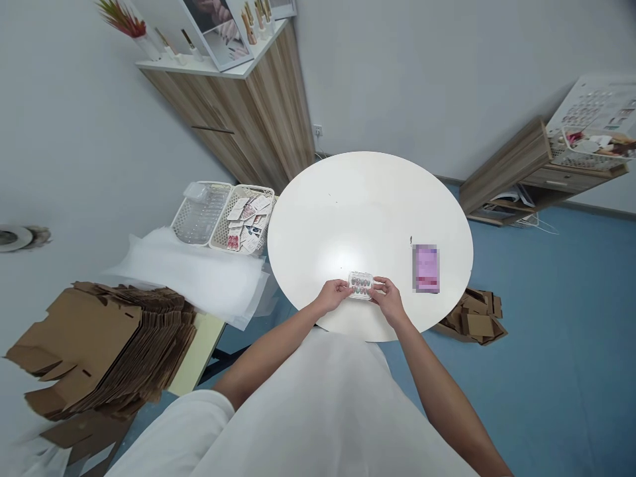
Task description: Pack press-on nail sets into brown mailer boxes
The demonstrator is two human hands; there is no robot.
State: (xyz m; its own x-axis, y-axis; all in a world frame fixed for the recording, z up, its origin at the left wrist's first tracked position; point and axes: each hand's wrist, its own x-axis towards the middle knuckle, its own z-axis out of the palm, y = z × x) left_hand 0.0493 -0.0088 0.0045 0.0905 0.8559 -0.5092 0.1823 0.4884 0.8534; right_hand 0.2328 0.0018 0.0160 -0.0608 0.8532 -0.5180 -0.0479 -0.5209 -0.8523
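Between my two hands is a small clear plastic case (360, 285) with rows of coloured press-on nails showing inside. My left hand (334, 295) is closed on the case's left edge, thumb and fingers pinching it. On the opposite edge, my right hand (388, 298) grips it with the thumb near the front and the fingers at the side. The case is over the near part of the round white table (368, 199). Whether it touches the tabletop I cannot tell.
A blurred purple rectangle (426, 268) lies right of my hands. Left of the table stand a basket of printed cards (248, 222) and a basket of clear cases (201, 215). Flattened cardboard boxes (99, 344) are stacked at left; more cardboard (479, 318) lies below the table's right edge.
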